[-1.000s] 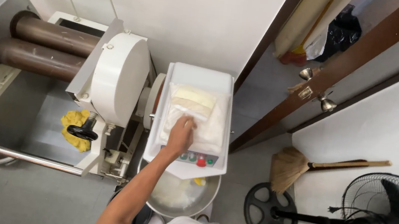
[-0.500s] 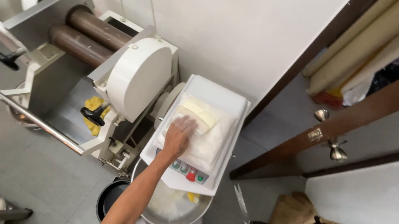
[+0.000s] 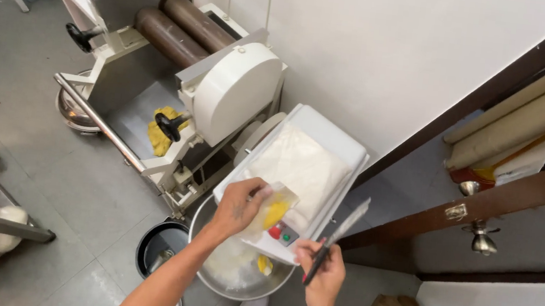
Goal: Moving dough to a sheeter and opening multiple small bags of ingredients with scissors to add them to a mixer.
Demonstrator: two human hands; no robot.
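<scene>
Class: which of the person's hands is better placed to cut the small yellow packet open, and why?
Probably the right hand: it already holds scissors beside the yellow packet, which the left hand steadies on the white machine.

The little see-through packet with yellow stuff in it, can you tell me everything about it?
The small clear packet looks like thin plastic with a yellow lump inside. The left hand pinches it at one end, holding it tilted over the front edge of the white machine top, near the red and green buttons. Whether it is open cannot be told.
</scene>
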